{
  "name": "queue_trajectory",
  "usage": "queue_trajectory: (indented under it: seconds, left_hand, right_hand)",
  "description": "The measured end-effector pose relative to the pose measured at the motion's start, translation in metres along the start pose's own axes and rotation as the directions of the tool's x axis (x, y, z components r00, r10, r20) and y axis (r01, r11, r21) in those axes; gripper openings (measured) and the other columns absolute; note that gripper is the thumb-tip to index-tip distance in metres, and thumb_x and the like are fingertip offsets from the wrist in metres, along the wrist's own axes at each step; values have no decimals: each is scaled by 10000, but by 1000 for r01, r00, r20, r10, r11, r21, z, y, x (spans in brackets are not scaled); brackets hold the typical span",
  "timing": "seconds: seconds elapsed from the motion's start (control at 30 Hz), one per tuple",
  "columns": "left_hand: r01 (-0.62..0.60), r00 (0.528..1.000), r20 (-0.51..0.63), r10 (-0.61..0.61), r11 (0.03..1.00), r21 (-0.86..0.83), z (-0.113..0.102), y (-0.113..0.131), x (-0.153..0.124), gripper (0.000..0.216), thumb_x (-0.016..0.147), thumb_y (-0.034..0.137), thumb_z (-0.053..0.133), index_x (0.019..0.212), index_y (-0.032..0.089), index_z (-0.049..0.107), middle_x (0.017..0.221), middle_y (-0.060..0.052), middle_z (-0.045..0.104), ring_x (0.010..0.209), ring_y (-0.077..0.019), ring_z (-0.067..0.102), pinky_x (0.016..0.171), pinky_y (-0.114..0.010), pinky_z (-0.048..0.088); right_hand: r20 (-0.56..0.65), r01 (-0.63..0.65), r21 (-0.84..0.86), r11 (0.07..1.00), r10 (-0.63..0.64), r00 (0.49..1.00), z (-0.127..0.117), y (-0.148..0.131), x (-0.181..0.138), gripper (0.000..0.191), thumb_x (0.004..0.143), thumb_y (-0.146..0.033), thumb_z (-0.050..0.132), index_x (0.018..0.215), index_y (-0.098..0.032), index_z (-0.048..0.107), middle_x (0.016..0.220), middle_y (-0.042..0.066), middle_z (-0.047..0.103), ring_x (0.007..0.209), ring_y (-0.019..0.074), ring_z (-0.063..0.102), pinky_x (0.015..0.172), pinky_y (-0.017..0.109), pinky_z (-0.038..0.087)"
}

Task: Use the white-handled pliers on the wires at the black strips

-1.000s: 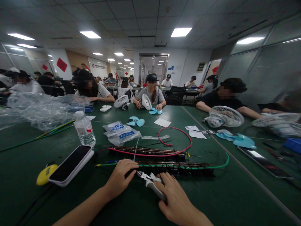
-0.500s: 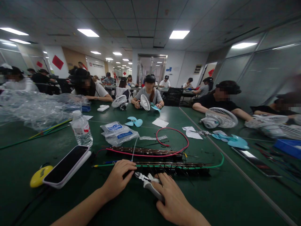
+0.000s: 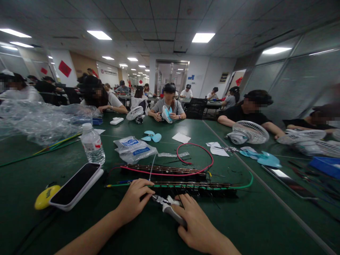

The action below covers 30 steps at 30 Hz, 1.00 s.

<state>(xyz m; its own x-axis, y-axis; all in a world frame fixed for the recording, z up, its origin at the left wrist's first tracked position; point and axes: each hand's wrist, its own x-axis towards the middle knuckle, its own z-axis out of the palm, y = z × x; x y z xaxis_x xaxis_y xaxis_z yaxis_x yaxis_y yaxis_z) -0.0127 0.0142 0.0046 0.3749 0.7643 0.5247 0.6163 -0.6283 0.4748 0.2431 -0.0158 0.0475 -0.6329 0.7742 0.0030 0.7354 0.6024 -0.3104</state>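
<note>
My right hand (image 3: 198, 226) is wrapped round the pale handles of small cutting pliers (image 3: 167, 206), whose metal jaws point left toward my left hand. My left hand (image 3: 134, 200) rests curled on the near end of a long black strip (image 3: 196, 189) with a green wire (image 3: 233, 187) running along it. Its fingers press down there; what they pinch is hidden. A second black strip (image 3: 162, 170) with a red wire (image 3: 198, 159) looped over it lies just behind.
A phone in a white case (image 3: 75, 186) and a yellow object (image 3: 44, 202) lie at the left. Behind them stand a water bottle (image 3: 92, 143), plastic bags (image 3: 134, 148) and crumpled plastic wrap (image 3: 39, 122). Fan parts and blue blades (image 3: 261, 158) sit at the right. Other people work across the green table (image 3: 265, 226).
The view has shifted slightly. Both hands stay at the near end of the front strip with the pliers. A person opposite now holds a blue blade against a fan.
</note>
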Motion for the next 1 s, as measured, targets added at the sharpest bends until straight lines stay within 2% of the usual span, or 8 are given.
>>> queue_trajectory:
  seconds: [0.23,0.6,1.0]
  left_hand:
    - [-1,999,-48,-1,999,-34,0,-2,0,161,885,176,527,933,231,670,1045,-58,671,983,-224,603,855,-403,451]
    - [1,999,-44,-3,999,-37,0,-2,0,206,900,166,500,1016,238,653,1052,-59,671,990,-219,598,853,-394,451]
    - [12,1000,-22,-13,1000,-14,0,-2,0,214,891,138,501,968,239,674,1060,-62,659,1004,-228,583,848,-403,439]
  right_hand:
    - [10,-8,-8,1000,8,1000,0,-1,1,466,676,-195,519,1138,-250,550,1178,74,449,1077,265,374,950,426,253]
    - [7,5,2,1000,-5,1000,-1,-1,1,469,686,-195,517,1151,-249,549,1197,80,450,1088,274,377,948,428,257]
    - [14,-19,-15,1000,19,1000,-2,-3,1,509,658,-160,504,1157,-253,541,1184,74,447,1084,265,383,955,426,259]
